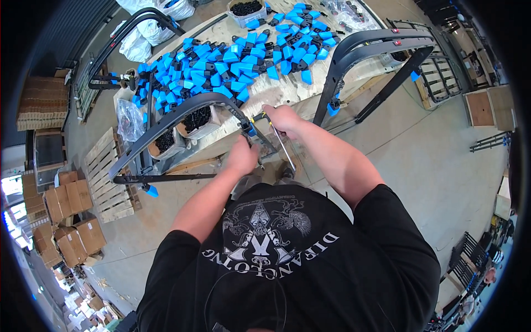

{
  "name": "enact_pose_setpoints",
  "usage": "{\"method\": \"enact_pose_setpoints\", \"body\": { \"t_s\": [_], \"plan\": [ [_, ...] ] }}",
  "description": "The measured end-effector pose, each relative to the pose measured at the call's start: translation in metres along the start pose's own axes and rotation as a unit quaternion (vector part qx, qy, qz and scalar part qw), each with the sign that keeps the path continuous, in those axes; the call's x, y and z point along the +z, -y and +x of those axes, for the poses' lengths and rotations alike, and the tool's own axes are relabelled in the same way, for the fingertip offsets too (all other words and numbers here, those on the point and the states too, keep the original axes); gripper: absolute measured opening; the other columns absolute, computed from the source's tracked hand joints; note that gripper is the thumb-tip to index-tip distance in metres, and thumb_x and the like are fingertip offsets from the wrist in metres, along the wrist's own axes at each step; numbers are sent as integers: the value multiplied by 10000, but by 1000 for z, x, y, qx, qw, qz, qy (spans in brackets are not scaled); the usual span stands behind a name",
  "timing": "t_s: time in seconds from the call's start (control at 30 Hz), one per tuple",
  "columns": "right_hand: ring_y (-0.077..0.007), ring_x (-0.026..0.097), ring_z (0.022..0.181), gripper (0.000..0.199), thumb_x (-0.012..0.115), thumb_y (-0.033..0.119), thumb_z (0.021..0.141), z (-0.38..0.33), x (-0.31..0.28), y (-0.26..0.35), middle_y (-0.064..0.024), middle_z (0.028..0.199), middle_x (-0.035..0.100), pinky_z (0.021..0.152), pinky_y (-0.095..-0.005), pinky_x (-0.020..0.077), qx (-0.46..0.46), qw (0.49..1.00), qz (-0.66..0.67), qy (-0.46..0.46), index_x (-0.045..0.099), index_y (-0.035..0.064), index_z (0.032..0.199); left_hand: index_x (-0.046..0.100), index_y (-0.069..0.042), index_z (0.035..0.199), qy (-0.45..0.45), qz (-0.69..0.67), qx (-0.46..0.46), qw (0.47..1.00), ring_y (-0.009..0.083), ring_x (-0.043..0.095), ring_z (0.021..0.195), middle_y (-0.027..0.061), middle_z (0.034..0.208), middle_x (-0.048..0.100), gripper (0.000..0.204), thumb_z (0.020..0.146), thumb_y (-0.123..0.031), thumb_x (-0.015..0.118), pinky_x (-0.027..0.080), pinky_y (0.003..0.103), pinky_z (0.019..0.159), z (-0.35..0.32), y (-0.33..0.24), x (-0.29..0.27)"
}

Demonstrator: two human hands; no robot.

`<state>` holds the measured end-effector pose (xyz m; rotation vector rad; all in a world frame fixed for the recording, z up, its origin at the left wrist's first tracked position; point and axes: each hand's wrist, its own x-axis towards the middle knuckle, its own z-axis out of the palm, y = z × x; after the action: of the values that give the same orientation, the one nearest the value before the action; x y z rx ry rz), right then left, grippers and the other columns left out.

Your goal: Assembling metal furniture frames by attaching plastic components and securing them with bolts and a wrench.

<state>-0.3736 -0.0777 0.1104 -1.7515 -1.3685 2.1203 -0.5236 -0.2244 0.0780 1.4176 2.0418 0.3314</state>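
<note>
The left hand (242, 157) curls its fingers near the end of a matte-black, arched tubular frame (176, 113), beside a smooth blue angular end piece (251, 130), though their exact grip cannot be told. Just right and farther, the right hand (283, 119) bends its fingers around a yellow-and-black tool with a thin, straight metal rod (283, 145). Beyond, glossy blue, wedge-shaped caps (191, 72) heap on the rough plywood table (287, 91).
</note>
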Motion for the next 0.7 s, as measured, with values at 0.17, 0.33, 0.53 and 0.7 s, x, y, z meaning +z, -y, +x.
{"method": "enact_pose_setpoints", "body": {
  "t_s": [0.17,0.33,0.53,0.7],
  "plan": [
    [-192,440,436,443,510,435,1005,34,-3,-33,-76,608,556,448,-355,348,-90,995,28,-25,616,23,885,577,60,1015,96,-126,-39,987,393,676,816,252,909,695,353,916,-278,595,533,462,717,16,-10,-18],
    [-194,538,502,371,494,409,1008,-6,5,-1,-66,626,568,515,-340,390,-10,1000,1,-8,578,59,918,584,34,994,168,-336,-25,926,200,614,645,122,811,678,263,899,-209,616,513,346,590,5,6,-32],
    [-200,599,598,433,464,392,1010,10,15,-13,-139,745,636,539,-365,436,-35,993,107,-29,594,-17,950,617,1,986,245,-495,-165,817,241,608,578,99,799,635,221,872,-187,600,527,415,501,20,-12,-60],
    [-190,601,715,495,545,416,997,47,20,-48,-152,846,639,641,-394,466,-86,980,49,-174,587,-77,986,507,120,1139,149,-177,12,973,346,694,745,217,934,699,450,845,-193,641,562,421,699,16,8,-15]
  ]
}}
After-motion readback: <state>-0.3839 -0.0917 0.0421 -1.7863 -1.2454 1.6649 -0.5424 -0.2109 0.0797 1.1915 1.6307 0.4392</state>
